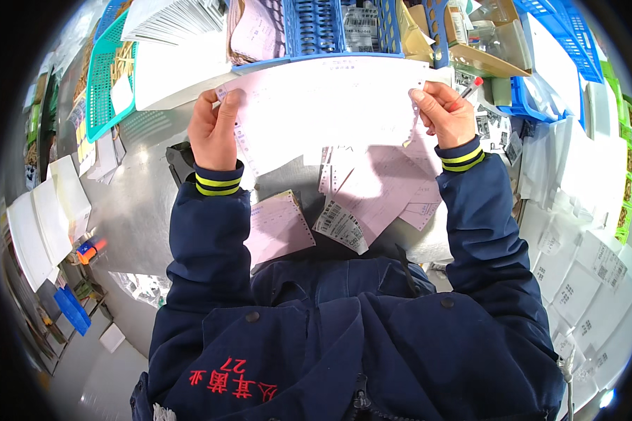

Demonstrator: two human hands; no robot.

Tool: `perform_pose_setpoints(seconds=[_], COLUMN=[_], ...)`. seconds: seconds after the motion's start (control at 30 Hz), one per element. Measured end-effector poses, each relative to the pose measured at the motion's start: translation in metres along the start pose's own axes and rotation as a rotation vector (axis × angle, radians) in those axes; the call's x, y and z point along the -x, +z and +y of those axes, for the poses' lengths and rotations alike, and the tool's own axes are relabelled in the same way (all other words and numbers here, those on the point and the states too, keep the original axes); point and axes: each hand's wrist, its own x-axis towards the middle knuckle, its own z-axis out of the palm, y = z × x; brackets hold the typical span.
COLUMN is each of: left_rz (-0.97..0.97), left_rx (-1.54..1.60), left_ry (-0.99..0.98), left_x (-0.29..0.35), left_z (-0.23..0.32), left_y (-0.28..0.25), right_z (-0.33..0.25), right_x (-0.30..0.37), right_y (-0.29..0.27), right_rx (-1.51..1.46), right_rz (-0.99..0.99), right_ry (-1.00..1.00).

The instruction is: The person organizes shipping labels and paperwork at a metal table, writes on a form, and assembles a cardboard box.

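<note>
A person in a dark blue jacket holds a wide, thin pale-pink paper form (323, 105) stretched above a metal worktable (140, 210). The left hand (214, 130) pinches its left edge, fingers closed on the sheet; the right hand (444, 112) grips the perforated right edge and also clasps a red-tipped pen (470, 88). Loose pink slips (386, 189) litter the table below. A blue slotted basket (316, 28) holding papers and a teal basket (102, 77) crowd the far edge.
</note>
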Motion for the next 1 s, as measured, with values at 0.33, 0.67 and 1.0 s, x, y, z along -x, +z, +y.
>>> perform_pose_setpoints(seconds=[0.33,0.67,1.0], left_rz=[0.017,0.072,0.073], left_rx=[0.075,0.013,0.019], left_ry=[0.028,0.037,0.032], left_x=[0.046,0.093,0.11], left_z=[0.024,0.018,0.008], left_y=[-0.039,-0.072,-0.096], right_z=[-0.03,-0.027,-0.028], right_x=[0.044,0.074,0.081], right_y=[0.016,0.034,0.047], right_rx=[-0.01,0.003,0.022], right_rz=[-0.138,-0.256,-0.298], right_ry=[0.005,-0.001,-0.005])
